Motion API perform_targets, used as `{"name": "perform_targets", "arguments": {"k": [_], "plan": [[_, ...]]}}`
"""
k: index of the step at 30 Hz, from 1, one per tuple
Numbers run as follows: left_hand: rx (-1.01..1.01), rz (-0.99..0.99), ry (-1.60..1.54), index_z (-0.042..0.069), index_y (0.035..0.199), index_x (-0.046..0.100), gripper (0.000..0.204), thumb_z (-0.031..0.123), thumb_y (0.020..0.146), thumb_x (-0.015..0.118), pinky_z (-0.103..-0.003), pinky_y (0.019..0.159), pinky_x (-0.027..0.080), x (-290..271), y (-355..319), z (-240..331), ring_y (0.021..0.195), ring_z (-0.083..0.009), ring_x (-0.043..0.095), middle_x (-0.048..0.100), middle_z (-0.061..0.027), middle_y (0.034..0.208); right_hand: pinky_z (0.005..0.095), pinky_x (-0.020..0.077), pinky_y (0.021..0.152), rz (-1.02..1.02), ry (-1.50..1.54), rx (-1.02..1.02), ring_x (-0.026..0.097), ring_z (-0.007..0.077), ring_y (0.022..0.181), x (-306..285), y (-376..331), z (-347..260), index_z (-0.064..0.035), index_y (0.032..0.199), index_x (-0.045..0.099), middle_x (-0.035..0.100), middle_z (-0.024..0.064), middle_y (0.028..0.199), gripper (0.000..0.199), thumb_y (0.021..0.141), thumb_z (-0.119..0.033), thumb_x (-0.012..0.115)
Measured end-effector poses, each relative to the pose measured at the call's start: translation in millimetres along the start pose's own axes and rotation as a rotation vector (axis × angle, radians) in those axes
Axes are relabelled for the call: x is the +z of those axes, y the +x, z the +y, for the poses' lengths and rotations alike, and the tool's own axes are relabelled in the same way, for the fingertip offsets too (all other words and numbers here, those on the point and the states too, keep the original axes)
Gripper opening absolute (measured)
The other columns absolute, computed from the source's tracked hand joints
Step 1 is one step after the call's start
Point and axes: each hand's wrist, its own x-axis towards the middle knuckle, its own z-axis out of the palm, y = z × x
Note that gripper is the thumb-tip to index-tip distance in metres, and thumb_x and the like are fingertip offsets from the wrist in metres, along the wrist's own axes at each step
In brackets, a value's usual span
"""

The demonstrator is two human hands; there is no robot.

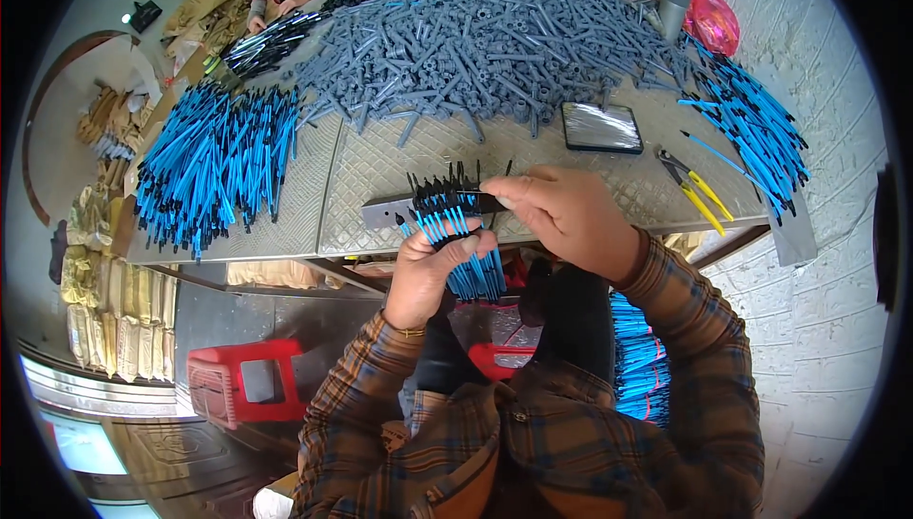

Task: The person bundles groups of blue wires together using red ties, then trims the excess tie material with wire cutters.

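Blue rods (447,225), black tips (437,197) and long axes forward, tight in left hand (426,270); right hand (573,217): hold unclear

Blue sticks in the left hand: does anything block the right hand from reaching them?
Nothing visible does. The right hand is at the black tips of the blue sticks in the left hand; the dark bar appears behind or beneath them, not between.

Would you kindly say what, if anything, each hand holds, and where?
Left hand: a bundle of blue rods, gripped near their black upper ends. Right hand: pinched fingertips, hold unclear.
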Motion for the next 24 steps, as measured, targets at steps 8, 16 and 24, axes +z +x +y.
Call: {"name": "perform_targets", "arguments": {"k": [8,16,24], "plan": [[-0.008,-0.024,0.045,0.001,0.103,0.061,0.019,0.001,0.084,0.059,-0.030,0.079,0.049,-4.1,0.7,-3.3,0.085,-0.0179,0.062,0.065,-0.0098,0.092,0.0369,0.0418,0.053,0.011,0.018,-0.022,0.055,0.0303,0.063,0.1,0.7,0.8,-0.0132,0.105,0.063,0.055,0.0108,0.070,0.026,0.080,-0.008,0.057],[-0.047,-0.029,0.082,0.000,0.102,0.061,0.018,0.001,0.084,0.059,-0.032,0.081,0.050,-4.9,-0.8,-3.2,0.090,-0.0215,0.063,0.065,-0.0113,0.094,0.0373,0.0416,0.052,-0.099,-0.120,-0.111,0.055,0.0308,0.061,-15.0,5.3,2.9,-0.0144,0.103,0.063,0.055,0.0106,0.070,0.026,0.079,-0.008,0.057],[-0.011,-0.037,0.119,0.000,0.099,0.061,0.017,0.000,0.083,0.059,-0.033,0.080,0.050,-0.9,-0.2,-6.2,0.088,-0.0234,0.064,0.065,-0.0113,0.094,0.0367,0.0443,0.055,-0.032,0.117,-0.027,0.057,0.0293,0.065,1.1,-0.7,-1.6,-0.0114,0.103,0.063,0.058,0.0100,0.073,0.025,0.078,-0.010,0.058]]}}
